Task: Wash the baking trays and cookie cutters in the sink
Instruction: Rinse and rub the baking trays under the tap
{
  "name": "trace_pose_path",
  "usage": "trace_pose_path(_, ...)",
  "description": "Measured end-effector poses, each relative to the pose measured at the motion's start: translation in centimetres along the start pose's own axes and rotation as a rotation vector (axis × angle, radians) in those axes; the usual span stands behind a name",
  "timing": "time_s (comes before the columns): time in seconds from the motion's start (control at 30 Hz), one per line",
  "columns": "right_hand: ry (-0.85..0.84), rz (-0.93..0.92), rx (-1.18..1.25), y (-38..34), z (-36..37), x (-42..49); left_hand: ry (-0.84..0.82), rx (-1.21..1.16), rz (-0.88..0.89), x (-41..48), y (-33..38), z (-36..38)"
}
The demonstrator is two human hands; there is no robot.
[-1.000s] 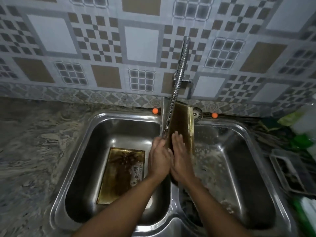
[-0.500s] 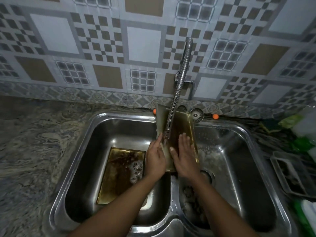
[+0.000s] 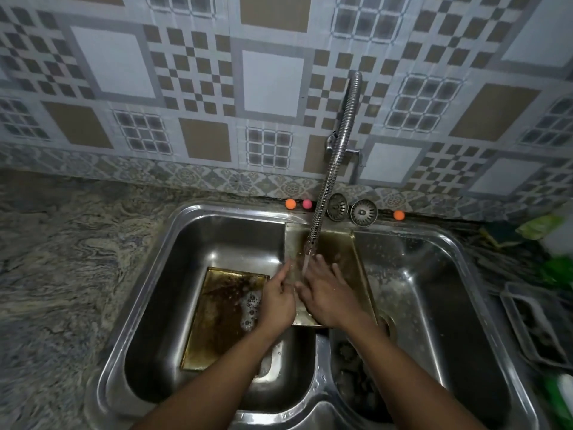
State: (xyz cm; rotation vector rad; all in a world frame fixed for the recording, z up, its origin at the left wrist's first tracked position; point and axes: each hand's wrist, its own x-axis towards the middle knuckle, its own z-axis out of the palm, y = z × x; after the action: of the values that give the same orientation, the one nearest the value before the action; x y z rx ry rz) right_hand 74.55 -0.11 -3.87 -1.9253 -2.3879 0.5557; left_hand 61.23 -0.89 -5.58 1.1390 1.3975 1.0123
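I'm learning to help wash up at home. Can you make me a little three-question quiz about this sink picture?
1. True or false: water runs from the flexible faucet onto the tray lying across the sink divider.
2. Where is the other baking tray? A) left basin B) countertop C) right basin
3. Fill in: the right hand lies flat on the ____.

Key: 1 true. 2 A. 3 tray; the left hand is at its left edge.
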Motion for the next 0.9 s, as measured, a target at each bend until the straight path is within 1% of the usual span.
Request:
trace_pose_path(0.07,0.046,0.191,-0.004,1.9,0.1,0.1,0.02,0.059,-0.052,-0.4,-0.7,-0.1)
trace_pose_path(0.13,0.095,0.333,0.002,3.4,-0.2,1.4,-0.028,0.069,-0.103,-0.8,-1.1,0.1)
trace_pose_path(0.2,0.109,0.41,-0.005,3.7,-0.8,3.1,-0.084,0.087,-0.08,-0.9,-1.5,0.4)
trace_pose_path(0.27,0.11,0.439,0.009,3.1,-1.4,4.5,-0.101,0.106,-0.055,-0.8,-1.4,0.7)
trace_pose_path(0.3,0.1,0.41,0.023,2.4,-1.6,4.8,-0.094,0.116,-0.039,-0.6,-1.2,0.8)
trace_pose_path(0.33,0.072,0.342,0.03,1.7,-1.7,4.8,-0.087,0.122,-0.023,-0.4,-0.9,0.7)
trace_pose_path(0.43,-0.026,-0.013,-0.044,-0.7,-1.1,2.9,-0.065,0.102,-0.026,-0.2,0.7,0.1)
trace_pose_path(0.47,-0.029,-0.088,-0.039,-1.2,-0.8,1.8,-0.04,0.085,-0.022,-0.1,0.9,-0.1)
trace_pose_path(0.5,-0.034,-0.126,-0.003,-1.3,-0.7,0.8,-0.017,0.068,-0.018,0.0,1.1,-0.2)
trace_pose_path(0.57,-0.042,-0.136,0.059,-0.2,-1.0,-0.9,0.008,0.077,-0.017,-0.3,0.9,-0.1)
trace_pose_path(0.6,-0.011,-0.108,0.05,0.7,-1.1,-1.6,0.02,0.09,-0.026,-0.5,0.6,0.1)
trace_pose_path(0.63,0.072,-0.057,0.052,1.7,-1.4,-2.4,0.047,0.099,-0.051,-0.6,0.2,0.1)
trace_pose_path(0.7,0.338,0.085,0.101,4.0,-1.3,-3.7,0.105,0.095,-0.098,-0.5,-0.2,-0.1)
trace_pose_path(0.73,0.433,0.168,0.17,4.9,-0.9,-4.2,0.111,0.087,-0.091,-0.4,-0.2,-0.3)
trace_pose_path(0.77,0.494,0.249,0.273,5.5,-0.7,-4.8,0.095,0.079,-0.073,-0.3,0.0,-0.4)
trace_pose_path(0.8,0.507,0.33,0.417,5.8,-0.8,-5.3,0.067,0.083,-0.046,-0.1,0.3,-0.4)
trace_pose_path(0.83,0.474,0.426,0.603,6.0,-0.7,-5.5,0.03,0.089,-0.015,0.1,0.6,-0.4)
trace_pose_path(0.9,0.365,0.541,0.929,6.0,-0.6,-5.8,-0.026,0.121,0.044,0.5,1.5,0.0)
